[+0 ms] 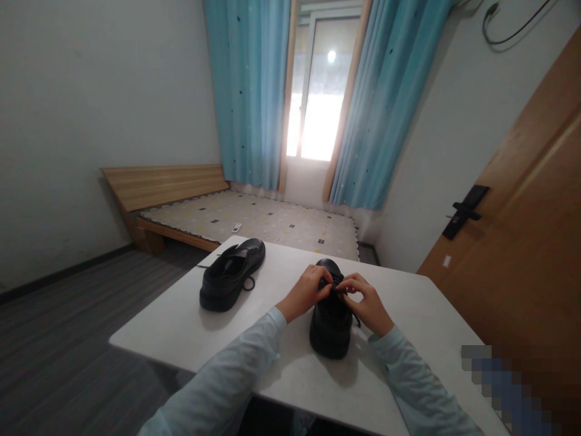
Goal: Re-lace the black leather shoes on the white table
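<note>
At lower centre I see my left hand [305, 293] and right hand [367, 301] pinching the thin, floppy lace [353, 317] atop the black shoe [330, 321] on the table [408, 303]; the shoe looks stiff, chunky-soled, best gripped by its sides

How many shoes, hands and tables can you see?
Chunky black lace-up shoes: 2, one under the hands and one further left
Bare hands: 2, left hand and right hand
White rectangular tables: 1
Total: 5
</note>
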